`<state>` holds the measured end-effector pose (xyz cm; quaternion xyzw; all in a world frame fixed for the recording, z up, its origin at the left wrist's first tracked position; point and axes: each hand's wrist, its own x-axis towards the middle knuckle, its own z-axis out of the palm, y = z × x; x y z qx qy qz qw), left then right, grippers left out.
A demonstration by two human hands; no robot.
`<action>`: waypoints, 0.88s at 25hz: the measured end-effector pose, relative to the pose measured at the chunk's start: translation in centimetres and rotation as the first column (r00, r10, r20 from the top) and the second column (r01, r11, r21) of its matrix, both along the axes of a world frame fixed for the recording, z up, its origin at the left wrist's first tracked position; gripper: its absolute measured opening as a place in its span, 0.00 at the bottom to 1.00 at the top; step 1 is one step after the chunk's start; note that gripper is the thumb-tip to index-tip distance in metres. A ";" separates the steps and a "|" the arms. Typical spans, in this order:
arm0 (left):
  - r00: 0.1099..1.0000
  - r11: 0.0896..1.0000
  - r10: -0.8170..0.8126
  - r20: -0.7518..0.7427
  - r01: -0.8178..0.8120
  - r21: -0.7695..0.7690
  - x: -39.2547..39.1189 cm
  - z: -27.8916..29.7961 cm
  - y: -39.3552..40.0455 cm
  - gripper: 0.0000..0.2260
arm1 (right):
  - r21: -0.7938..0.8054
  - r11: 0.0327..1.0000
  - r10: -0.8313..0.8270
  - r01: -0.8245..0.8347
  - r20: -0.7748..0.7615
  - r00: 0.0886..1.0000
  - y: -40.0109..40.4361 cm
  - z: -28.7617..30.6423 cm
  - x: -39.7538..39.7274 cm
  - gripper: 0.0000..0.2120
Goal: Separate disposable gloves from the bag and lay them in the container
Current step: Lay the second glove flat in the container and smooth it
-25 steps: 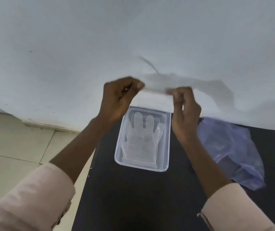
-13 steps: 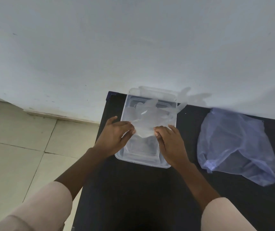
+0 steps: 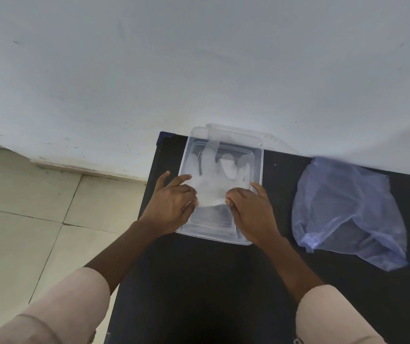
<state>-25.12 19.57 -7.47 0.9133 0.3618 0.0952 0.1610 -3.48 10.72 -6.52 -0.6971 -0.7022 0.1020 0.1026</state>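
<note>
A clear rectangular plastic container (image 3: 257, 167) sits on the black table at its far left, close to the wall. A translucent disposable glove (image 3: 220, 173) lies spread in it, fingers pointing away from me, over another glove beneath. My left hand (image 3: 172, 203) pinches the glove's cuff at the left, my right hand (image 3: 249, 209) pinches it at the right, both over the container's near half. A bluish, crumpled plastic bag (image 3: 345, 209) lies flat on the table to the right of the container.
The black table (image 3: 199, 281) ends at a left edge beside a tiled floor (image 3: 25, 207). A white wall (image 3: 199, 70) rises directly behind the container and bag. A clear lid (image 3: 238, 132) leans behind the container.
Both hands came down from in front of the wall, carrying the glove into the container. The glove now lies spread flat instead of hanging stretched between the hands.
</note>
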 end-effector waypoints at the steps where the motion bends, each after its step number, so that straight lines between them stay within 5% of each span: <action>1: 1.000 1.000 -0.005 -0.001 0.005 -0.002 0.0 -0.1 0.0 0.15 | 0.001 1.000 0.000 0.000 0.001 1.000 0.0 -0.1 0.0 0.11; 8: 0.983 0.993 -0.096 -0.154 0.083 -0.086 0.2 0.3 0.4 0.16 | -0.132 0.988 0.102 -0.085 0.129 0.986 -0.2 1.0 0.0 0.13; 18: 0.901 0.958 -0.261 -0.346 0.197 -0.210 0.1 2.2 1.4 0.33 | -0.516 0.816 0.374 -0.260 0.129 0.918 0.3 3.2 0.8 0.21; 22: 0.880 0.962 -0.259 -0.399 0.197 -0.191 0.1 2.1 1.2 0.36 | -0.349 0.922 0.157 -0.169 -0.063 0.986 1.7 4.3 0.0 0.15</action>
